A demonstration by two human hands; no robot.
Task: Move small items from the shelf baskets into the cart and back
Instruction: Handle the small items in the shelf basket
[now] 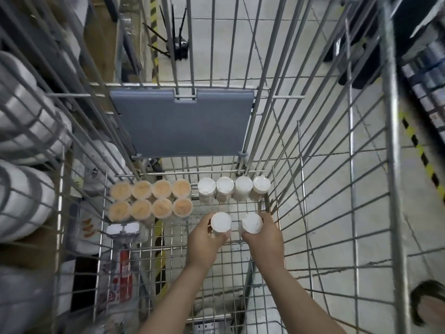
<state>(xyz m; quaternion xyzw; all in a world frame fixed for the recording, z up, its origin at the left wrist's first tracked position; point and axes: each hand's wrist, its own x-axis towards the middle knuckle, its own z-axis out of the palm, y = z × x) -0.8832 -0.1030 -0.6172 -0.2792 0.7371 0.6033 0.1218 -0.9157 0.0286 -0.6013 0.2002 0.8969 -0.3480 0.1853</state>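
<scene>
1. Gripping one white-lidded jar (221,222) in the left hand (204,242) and another (251,223) in the right hand (265,239), fingers are curled round each, low in the frame's centre.
2. Both jars are held upright just over the cart (168,249) floor, probably to start a second row.
3. Four white jars (233,189) and eight orange-lidded jars (150,198) are lined up behind, under the grey flap (180,124).

I see my left hand (204,239) gripping one white-lidded jar (221,222) and my right hand (265,239) another (251,224). Both sit low inside the wire cart (168,249), near two rows of orange-lidded jars (150,200).
</scene>
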